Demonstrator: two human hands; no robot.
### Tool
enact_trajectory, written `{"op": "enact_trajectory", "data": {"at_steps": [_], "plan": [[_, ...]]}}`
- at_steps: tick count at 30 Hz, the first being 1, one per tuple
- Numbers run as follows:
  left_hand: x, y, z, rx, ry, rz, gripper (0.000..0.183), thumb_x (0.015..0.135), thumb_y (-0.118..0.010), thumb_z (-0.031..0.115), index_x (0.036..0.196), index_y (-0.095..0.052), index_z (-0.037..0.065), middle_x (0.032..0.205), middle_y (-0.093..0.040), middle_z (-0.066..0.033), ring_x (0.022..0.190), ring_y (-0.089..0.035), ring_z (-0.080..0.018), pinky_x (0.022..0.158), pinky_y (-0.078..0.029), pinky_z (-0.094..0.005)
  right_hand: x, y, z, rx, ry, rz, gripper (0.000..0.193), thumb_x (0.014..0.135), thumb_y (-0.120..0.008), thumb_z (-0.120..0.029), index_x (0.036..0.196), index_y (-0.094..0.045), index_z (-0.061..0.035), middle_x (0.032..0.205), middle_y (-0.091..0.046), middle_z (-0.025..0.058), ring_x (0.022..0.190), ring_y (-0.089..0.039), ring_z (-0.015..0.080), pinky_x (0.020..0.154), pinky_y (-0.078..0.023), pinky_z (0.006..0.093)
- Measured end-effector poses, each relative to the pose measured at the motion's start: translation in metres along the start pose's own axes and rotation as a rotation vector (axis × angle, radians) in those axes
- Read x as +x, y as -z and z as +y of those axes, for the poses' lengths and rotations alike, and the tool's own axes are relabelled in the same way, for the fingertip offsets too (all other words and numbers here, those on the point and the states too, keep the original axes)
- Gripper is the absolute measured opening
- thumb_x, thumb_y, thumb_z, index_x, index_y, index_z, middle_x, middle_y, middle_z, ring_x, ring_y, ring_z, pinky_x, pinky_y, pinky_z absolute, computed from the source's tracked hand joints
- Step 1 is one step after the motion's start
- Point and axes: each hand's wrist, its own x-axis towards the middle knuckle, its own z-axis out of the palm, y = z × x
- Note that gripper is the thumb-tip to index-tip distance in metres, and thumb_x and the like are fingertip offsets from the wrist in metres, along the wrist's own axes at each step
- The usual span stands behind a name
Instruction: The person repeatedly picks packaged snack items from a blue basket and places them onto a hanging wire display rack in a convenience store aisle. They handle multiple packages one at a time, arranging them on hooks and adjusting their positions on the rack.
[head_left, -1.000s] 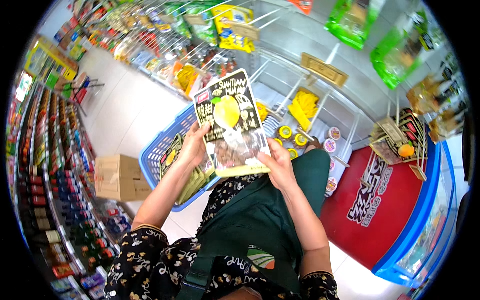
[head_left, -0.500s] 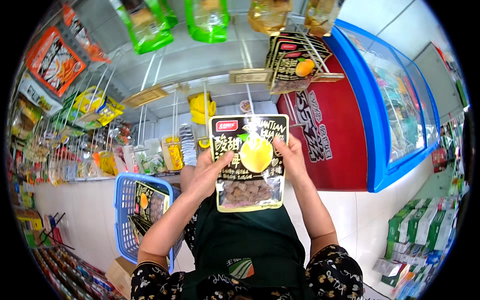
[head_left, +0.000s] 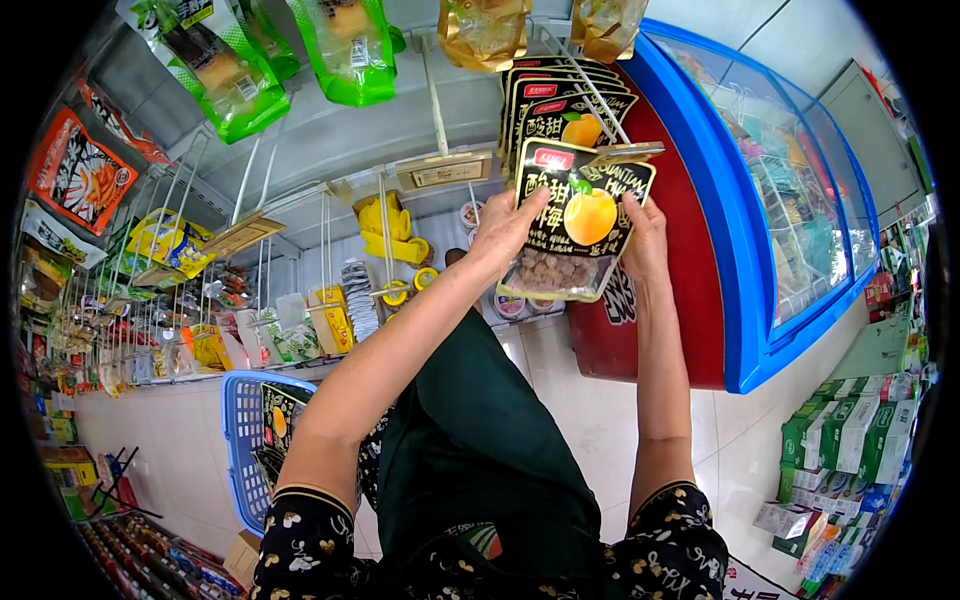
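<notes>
Between my two hands is a black snack bag (head_left: 575, 235) with a yellow fruit printed on it and a clear window showing brown dried pieces. My left hand (head_left: 505, 235) grips its left side and my right hand (head_left: 643, 238) grips its right side, thumbs on the front. The bag's top edge is up at the end of a wire display hook (head_left: 590, 85) with a tag holder (head_left: 628, 153). Several matching black bags (head_left: 565, 105) hang on that hook behind it. Whether the held bag is on the hook, I cannot tell.
A blue basket (head_left: 240, 425) with more black bags stands on the floor at my left. To the right is a blue-rimmed freezer (head_left: 745, 350) with a red side. Green bags (head_left: 345, 50) hang above, and wire hooks (head_left: 240, 185) stick out at left. Stacked cartons (head_left: 850, 440) stand far right.
Both hands have carried the bag up and to the right, from in front of my body to the hook of matching bags. The bag now tilts slightly. My view has shifted a little.
</notes>
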Motion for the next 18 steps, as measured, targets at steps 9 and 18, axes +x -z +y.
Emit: {"op": "enact_trajectory", "data": {"at_steps": [9,18], "plan": [[0.014,-0.015,0.006,-0.02,-0.191,0.02,0.03,0.088,-0.058,0.029,0.093,-0.062,0.0,0.084,-0.063,-0.0011,0.072,-0.051,-0.0058,0.065,-0.043,-0.0244,0.03,0.0,-0.01,0.07,0.139,-0.065,0.022,0.089,-0.056,-0.016,0.105,-0.06,-0.0009,0.1,-0.064,0.0063,0.086,-0.061,0.0111,0.079,-0.048,0.0271],[0.03,-0.019,0.001,-0.02,-0.216,0.055,0.039,0.089,-0.056,0.038,0.085,-0.061,-0.001,0.076,-0.061,-0.0007,0.067,-0.049,-0.0058,0.061,-0.043,-0.0259,0.046,0.009,-0.009,-0.076,0.124,-0.02,0.026,0.091,-0.054,-0.017,0.109,-0.056,0.0005,0.103,-0.063,0.0085,0.091,-0.06,0.0132,0.082,-0.047,0.0268]]}}
